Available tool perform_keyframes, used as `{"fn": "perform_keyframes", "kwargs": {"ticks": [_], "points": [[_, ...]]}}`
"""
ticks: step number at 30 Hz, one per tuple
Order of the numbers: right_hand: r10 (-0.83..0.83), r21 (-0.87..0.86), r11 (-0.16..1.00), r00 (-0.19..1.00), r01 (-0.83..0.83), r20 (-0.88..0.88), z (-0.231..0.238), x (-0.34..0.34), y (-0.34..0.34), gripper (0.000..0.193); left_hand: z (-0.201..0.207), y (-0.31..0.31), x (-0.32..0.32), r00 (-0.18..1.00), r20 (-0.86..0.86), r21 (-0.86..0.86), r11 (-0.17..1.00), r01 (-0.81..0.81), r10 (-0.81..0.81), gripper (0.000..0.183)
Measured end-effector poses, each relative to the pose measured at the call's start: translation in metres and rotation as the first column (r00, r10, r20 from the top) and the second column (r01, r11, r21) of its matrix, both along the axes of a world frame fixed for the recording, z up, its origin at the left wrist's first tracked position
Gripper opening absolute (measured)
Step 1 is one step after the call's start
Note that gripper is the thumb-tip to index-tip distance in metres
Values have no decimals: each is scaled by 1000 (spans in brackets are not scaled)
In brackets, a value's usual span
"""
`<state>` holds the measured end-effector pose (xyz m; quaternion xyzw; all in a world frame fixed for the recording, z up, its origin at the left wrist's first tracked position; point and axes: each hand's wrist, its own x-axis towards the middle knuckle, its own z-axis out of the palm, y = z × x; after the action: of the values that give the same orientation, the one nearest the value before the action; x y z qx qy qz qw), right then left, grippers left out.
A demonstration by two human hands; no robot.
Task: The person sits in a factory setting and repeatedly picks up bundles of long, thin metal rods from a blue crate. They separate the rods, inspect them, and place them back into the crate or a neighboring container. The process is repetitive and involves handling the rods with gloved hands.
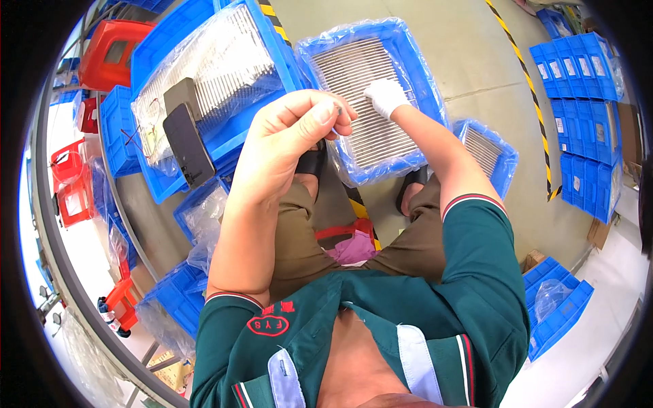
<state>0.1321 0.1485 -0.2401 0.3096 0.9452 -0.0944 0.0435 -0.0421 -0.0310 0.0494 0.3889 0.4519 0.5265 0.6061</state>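
Observation:
My bare left hand [294, 132] is raised in front of me, thumb and fingers pinched together. A small dark bit shows at the fingertips, too small to name. In a white glove, my right hand [386, 97] reaches down to thin metal rods [367, 139] lying in rows. Its fingers are bunched on the rods, and what they hold, if anything, is hidden. A blue crate [423, 64] lined with clear plastic bears these rods. Left of it, a larger blue crate [151, 60] holds more silvery rods [231, 64] on plastic film.
A black phone [187, 145] and a dark flat block [181, 98] lie on the left crate. Below right of the middle crate stands a smaller blue crate [505, 166] of rods. Stacked blue bins [581, 115] line the right; a red chair [112, 58] stands far left.

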Motion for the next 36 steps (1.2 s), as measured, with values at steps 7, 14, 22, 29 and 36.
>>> {"fn": "perform_keyframes", "kwargs": {"ticks": [7, 14, 22, 29, 36], "points": [[-117, -18, 993, 989, 116, -89, 1, -11, -2, 20, -1, 0, 4, 998, 66, 3, 1000, -22, 22, 22], [-827, -318, 494, 550, 809, 116, -2, 37, 38, 46, 1, -2, 1, 999, 39, -2, 1000, 20, -20, 29], [-836, -680, 224, 497, 698, 234, -68, 48, 50, 62, 2, -3, 6, 998, 53, 12, 1000, 12, -13, 29], [-908, -784, 64, 362, 618, 211, -89, 59, 65, 65, 0, 1, 4, 998, 51, 35, 999, 41, -43, 28], [-856, -672, 231, 475, 703, 203, -24, 38, 41, 54, 0, -2, 5, 998, 62, 22, 999, 26, -27, 28]]}}
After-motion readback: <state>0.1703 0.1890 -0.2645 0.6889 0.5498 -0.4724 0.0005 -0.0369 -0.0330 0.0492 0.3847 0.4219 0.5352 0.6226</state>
